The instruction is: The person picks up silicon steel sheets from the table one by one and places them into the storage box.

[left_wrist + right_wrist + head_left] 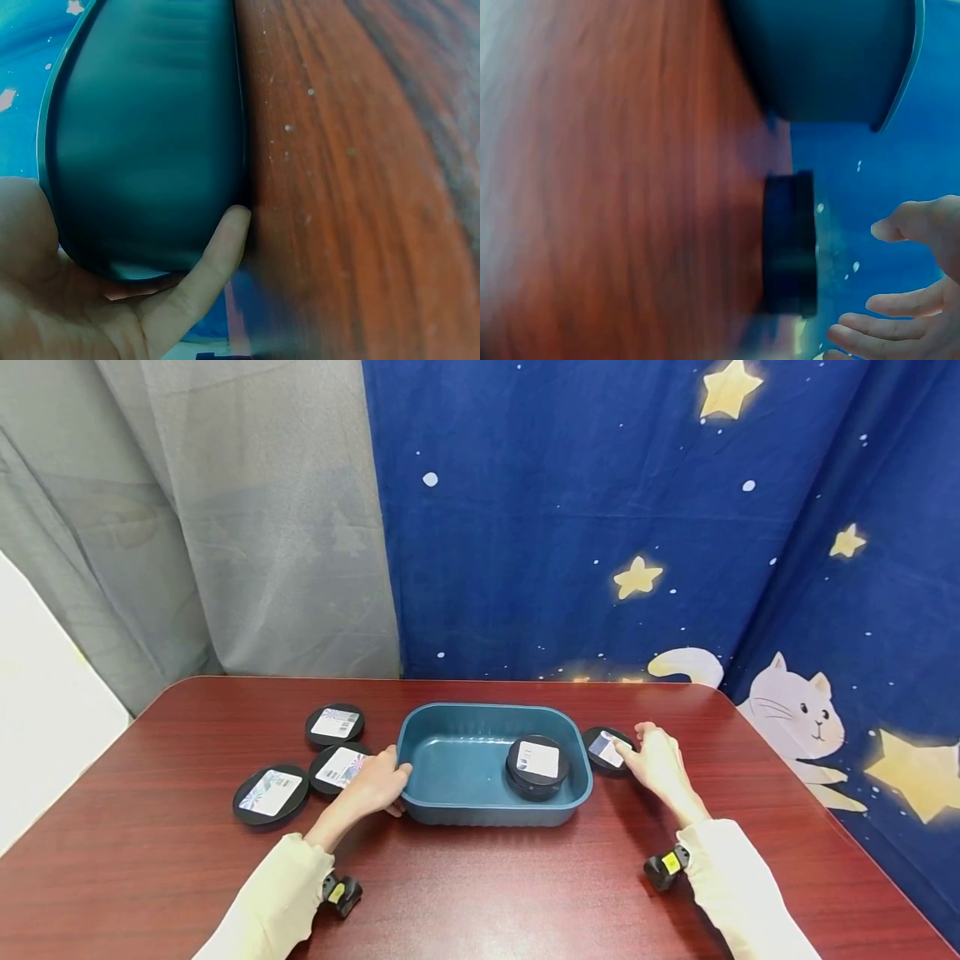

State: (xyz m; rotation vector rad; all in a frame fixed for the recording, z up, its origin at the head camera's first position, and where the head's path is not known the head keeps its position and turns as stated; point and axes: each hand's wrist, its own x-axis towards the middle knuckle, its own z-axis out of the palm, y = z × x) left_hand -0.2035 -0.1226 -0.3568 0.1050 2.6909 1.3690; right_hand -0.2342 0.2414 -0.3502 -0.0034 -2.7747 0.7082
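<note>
A teal plastic basin (465, 810) stands on the table, with black round lidded containers (537, 767) stacked at its right end, the upper one bearing a white label. My left hand (377, 783) grips the basin's left end. In the left wrist view its thumb is at the rim and a finger (214, 274) runs down the end wall towards the base. To the right of the basin, another black round container (606, 750) lies flat, label up. My right hand (658, 764) is spread just above and beside it; in the right wrist view, fingers (885, 326) stand apart from the container.
Left of the basin lie three more black round containers: one at the back (334, 724), one beside my left hand (330, 772) and one nearer the front (270, 795). Behind the reddish-brown table (480, 893) hang grey and blue star-patterned curtains (525, 527).
</note>
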